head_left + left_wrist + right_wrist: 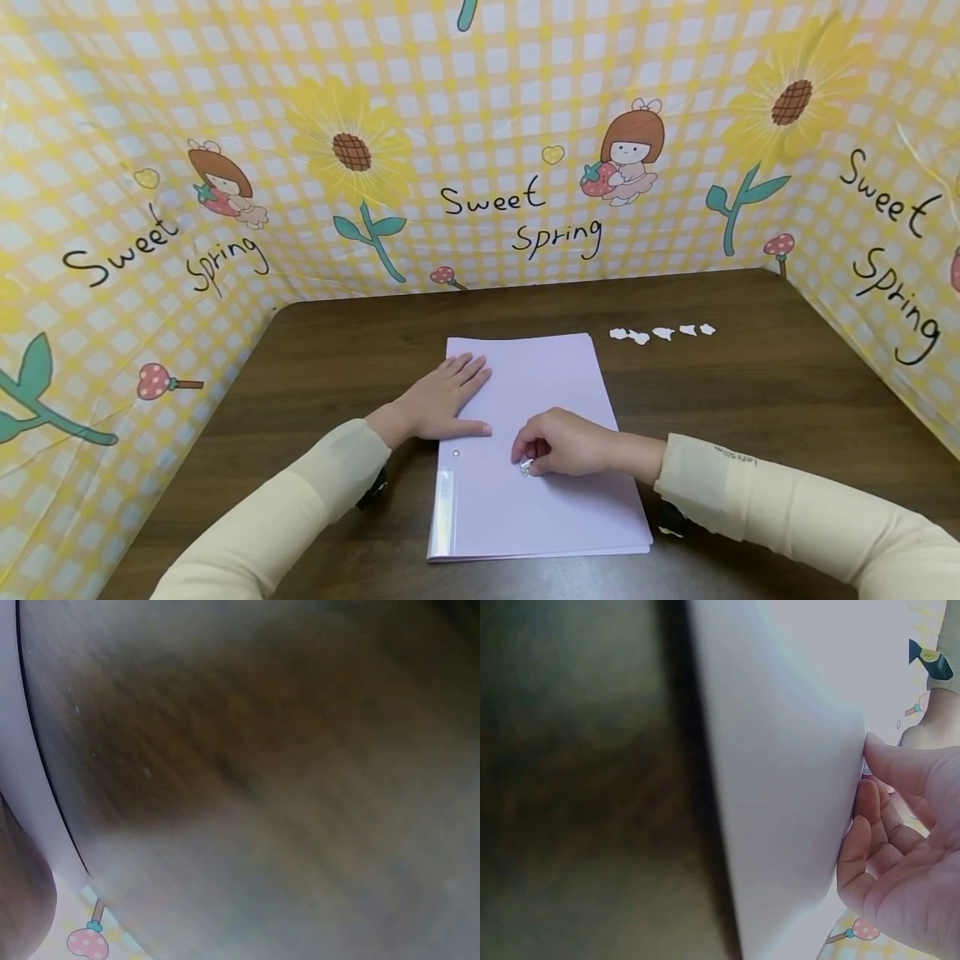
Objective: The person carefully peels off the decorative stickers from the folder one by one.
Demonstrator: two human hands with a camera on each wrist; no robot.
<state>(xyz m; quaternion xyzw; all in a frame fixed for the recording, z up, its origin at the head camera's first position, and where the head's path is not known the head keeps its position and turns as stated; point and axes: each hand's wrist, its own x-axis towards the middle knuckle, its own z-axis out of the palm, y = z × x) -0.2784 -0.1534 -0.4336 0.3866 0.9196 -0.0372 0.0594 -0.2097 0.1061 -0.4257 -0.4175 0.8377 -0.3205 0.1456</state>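
A pale purple folder (555, 517) lies closed on the table, with a clear label strip at its lower left. My left hand (442, 402) rests on the folder's left side, fingers spread and straight. Near the folder's middle my right hand (566, 442) pinches a small shiny silvery piece (526, 467) between thumb and fingers, against the cover; its exact kind cannot be made out. The right wrist view shows the right hand (907, 847) with curled fingers at the folder's surface (780, 787). The left wrist view holds mostly blurred table and the folder's edge (34, 765).
Several small white irregular scraps (662, 333) lie in a row on the dark wooden table (337, 342), beyond the folder's far right corner. A yellow checked cloth (480, 108) with printed flowers and lettering hangs behind and at both sides of the table.
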